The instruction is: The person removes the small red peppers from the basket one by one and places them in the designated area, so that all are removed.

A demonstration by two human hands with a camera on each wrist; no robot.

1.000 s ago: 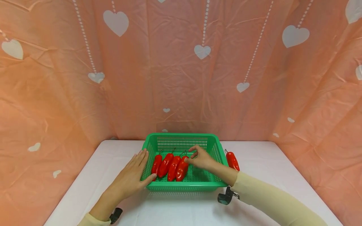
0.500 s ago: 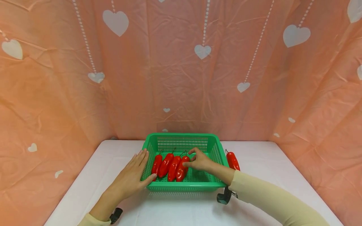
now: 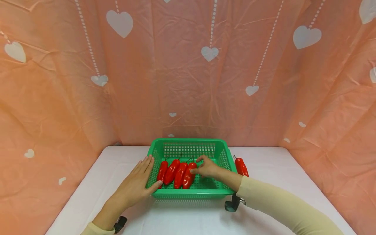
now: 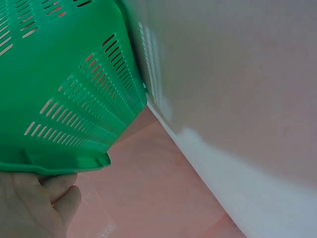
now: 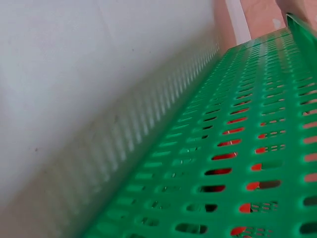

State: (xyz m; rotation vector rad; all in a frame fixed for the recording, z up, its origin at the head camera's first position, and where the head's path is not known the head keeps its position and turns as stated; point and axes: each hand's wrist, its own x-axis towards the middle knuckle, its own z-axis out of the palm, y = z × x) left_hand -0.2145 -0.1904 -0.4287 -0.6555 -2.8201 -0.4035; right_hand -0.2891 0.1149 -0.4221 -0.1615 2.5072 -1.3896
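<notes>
Several glossy red chili peppers (image 3: 172,172) lie side by side in the left half of a green plastic basket (image 3: 188,191) in the head view. My left hand (image 3: 133,182) rests with straight fingers along the basket's left rim, its thumb at the front corner; the left wrist view shows that hand (image 4: 32,206) against the rim. Inside the basket, my right hand (image 3: 208,168) holds the rightmost red chili pepper (image 3: 188,179), thumb across its top and index finger bent near its stem end. The other right fingers are hidden. In the right wrist view, the basket wall (image 5: 233,173) blocks the hand.
Another red chili pepper (image 3: 241,167) lies on the white table (image 3: 270,166), just right of the basket and partly behind the right forearm. A pink curtain with white hearts (image 3: 188,98) encloses the back and sides. Both wrists carry small black cameras (image 3: 232,204).
My right hand has shifted slightly, its thumb moving left over the rightmost chili pepper and its index finger lowering. The left hand and the basket have stayed in place.
</notes>
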